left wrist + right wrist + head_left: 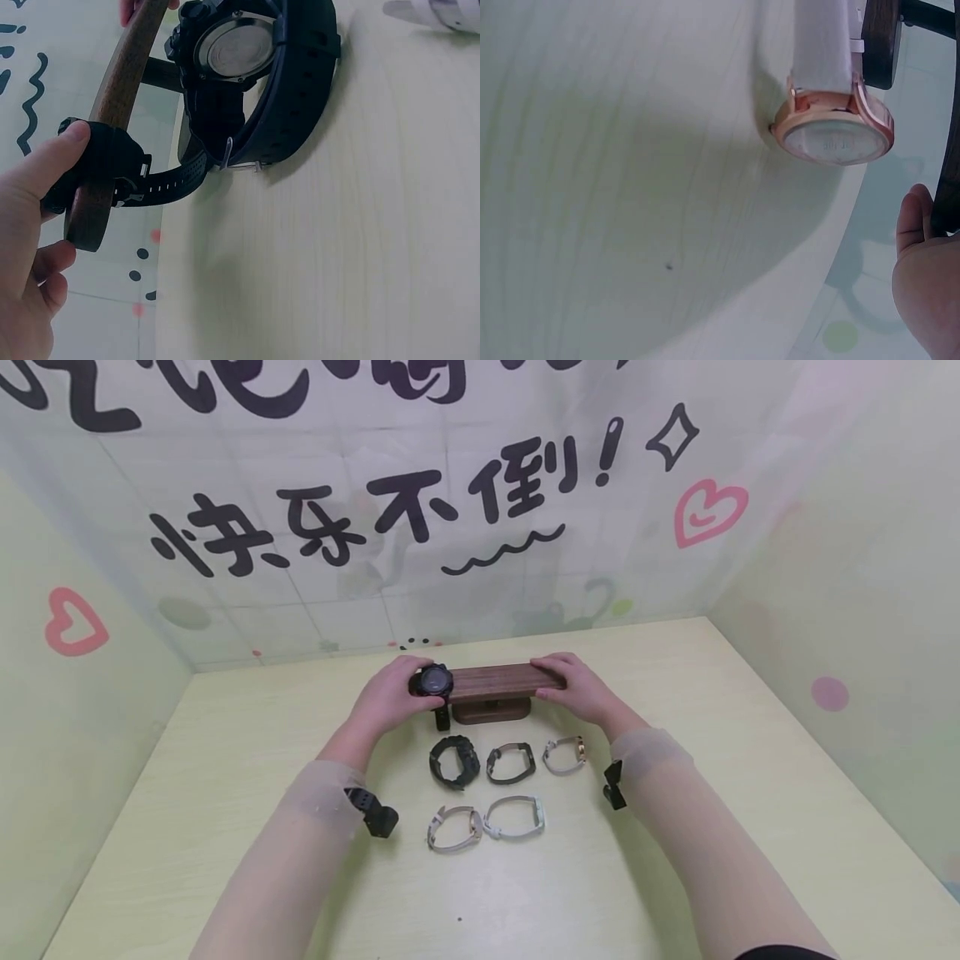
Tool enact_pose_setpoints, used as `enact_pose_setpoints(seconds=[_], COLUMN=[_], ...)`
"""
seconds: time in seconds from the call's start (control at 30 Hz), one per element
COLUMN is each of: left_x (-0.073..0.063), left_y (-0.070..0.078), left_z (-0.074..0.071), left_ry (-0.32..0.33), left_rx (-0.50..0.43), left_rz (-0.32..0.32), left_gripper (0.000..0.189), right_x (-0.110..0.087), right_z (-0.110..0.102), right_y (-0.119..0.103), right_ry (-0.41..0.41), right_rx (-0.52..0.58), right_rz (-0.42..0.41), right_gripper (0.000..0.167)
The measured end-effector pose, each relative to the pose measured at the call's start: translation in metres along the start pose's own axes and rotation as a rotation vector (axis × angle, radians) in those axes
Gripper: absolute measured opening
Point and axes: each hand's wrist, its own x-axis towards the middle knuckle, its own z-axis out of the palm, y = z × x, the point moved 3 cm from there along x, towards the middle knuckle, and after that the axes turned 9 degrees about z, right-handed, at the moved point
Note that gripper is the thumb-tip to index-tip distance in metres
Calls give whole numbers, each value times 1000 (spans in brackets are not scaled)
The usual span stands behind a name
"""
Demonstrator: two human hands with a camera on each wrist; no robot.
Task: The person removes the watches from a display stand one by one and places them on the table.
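Note:
A dark wooden watch stand (498,680), a bar on a short post and base, stands near the back of the table. A black watch (436,681) is on the bar's left end, its strap hanging down in front. My left hand (384,700) grips that end; in the left wrist view the thumb presses on the watch (112,159) and curled fingers are at the bar's tip. At the opposite end, my right hand (587,690) holds the bar between thumb and fingers. The right wrist view shows only part of this hand (926,289) at the bar's edge.
In front of the stand lie a chunky black watch (467,763), a dark slim watch (512,763) and a pale-strapped rose-gold watch (566,755). Nearer me are another pale-strapped watch (455,829) and a light blue-white watch (517,817). A printed wall (420,602) rises behind the table.

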Motion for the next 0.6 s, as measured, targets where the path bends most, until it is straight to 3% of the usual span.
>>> enact_pose_setpoints(seconds=[0.43,0.6], left_x=[-5,-6], left_y=[-11,-14], left_z=[3,6], left_ry=[37,64], left_rx=[-51,-113], left_rz=[7,18], left_gripper=[68,71], right_x=[0,0], right_z=[0,1], right_y=[0,1], right_ry=[0,-1], right_rx=[-11,-8], right_rz=[-5,4], right_gripper=[56,56])
